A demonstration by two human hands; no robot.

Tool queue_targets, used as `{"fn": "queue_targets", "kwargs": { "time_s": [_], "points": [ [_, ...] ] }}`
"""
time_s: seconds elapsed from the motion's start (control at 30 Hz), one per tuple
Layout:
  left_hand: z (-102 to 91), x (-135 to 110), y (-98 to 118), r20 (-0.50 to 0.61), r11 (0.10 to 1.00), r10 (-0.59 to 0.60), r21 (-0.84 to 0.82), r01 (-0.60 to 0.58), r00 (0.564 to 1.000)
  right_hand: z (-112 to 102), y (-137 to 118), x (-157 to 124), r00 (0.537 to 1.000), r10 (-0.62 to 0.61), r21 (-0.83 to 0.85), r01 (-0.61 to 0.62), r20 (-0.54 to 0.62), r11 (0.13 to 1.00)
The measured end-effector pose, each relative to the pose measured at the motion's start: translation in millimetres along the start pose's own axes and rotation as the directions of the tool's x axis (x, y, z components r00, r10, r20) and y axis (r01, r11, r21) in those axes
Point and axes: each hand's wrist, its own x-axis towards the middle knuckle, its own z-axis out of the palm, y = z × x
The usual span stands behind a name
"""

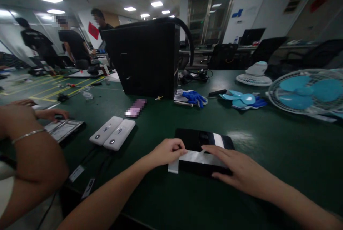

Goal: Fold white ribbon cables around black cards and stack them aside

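A flat black device lies on the green table in front of me, with a white strip of tape or label across its near edge. My left hand is curled, pinching the left part of the strip. My right hand lies flat with fingers stretched out, pressing the strip and the device's right near corner.
A co-worker's arm with a bracelet is at the left, beside a tray-like device. Two white remotes, a black case, blue gloves, fan blades and a fan grille stand further back. People stand far left.
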Motion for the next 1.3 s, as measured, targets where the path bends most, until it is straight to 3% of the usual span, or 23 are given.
{"fn": "queue_targets", "kwargs": {
  "time_s": [0.1, 0.17, 0.3, 0.47, 0.6, 0.7, 0.83, 1.03, 1.3],
  "points": [
    [2.1, 1.6, -2.7, -0.004, 0.994, -0.018, -0.105, 0.018, 1.0, 5.1, -0.9, 0.6, 0.986, 0.009, -0.081, -0.023, -0.166, 0.996],
    [2.9, 2.2, -4.0, -0.012, 0.991, -0.022, -0.13, 0.02, 1.0, 5.6, -1.0, 0.5, 0.978, -0.038, -0.131, 0.011, -0.207, 0.991],
    [4.6, 3.4, -6.0, 0.025, 0.979, -0.032, -0.202, 0.036, 0.999, 6.3, -3.7, -0.3, 0.98, -0.157, -0.289, 0.116, -0.123, 0.95],
    [5.0, 2.7, -3.2, 0.073, 0.956, -0.022, -0.29, 0.042, 0.997, 11.4, -4.1, -1.9, 0.978, -0.199, -0.393, 0.161, -0.058, 0.905],
    [2.3, 0.7, 2.3, 0.061, 0.979, -0.077, -0.182, 0.087, 0.995, 9.8, -3.0, -1.6, 0.972, -0.224, -0.402, 0.18, -0.066, 0.898],
    [-0.3, -0.2, 4.5, 0.004, 0.997, -0.049, -0.064, 0.049, 0.999, 8.0, -3.5, 0.2, 0.969, -0.233, -0.413, 0.18, -0.08, 0.892],
    [-3.3, -3.2, 7.6, 0.021, 0.996, -0.06, 0.073, 0.058, 0.998, 8.5, -2.5, 2.2, 0.96, -0.255, -0.427, 0.185, -0.112, 0.885],
    [-2.8, -8.3, 17.8, 0.014, 0.926, -0.008, 0.377, 0.002, 1.0, 11.0, 3.1, 2.9, 0.951, -0.286, -0.46, 0.204, -0.116, 0.864],
    [4.6, -4.4, 15.3, -0.005, 0.852, 0.001, 0.523, 0.001, 1.0, 9.6, -2.1, 2.3, 0.984, -0.178, -0.335, 0.164, -0.013, 0.928]
  ]
}}
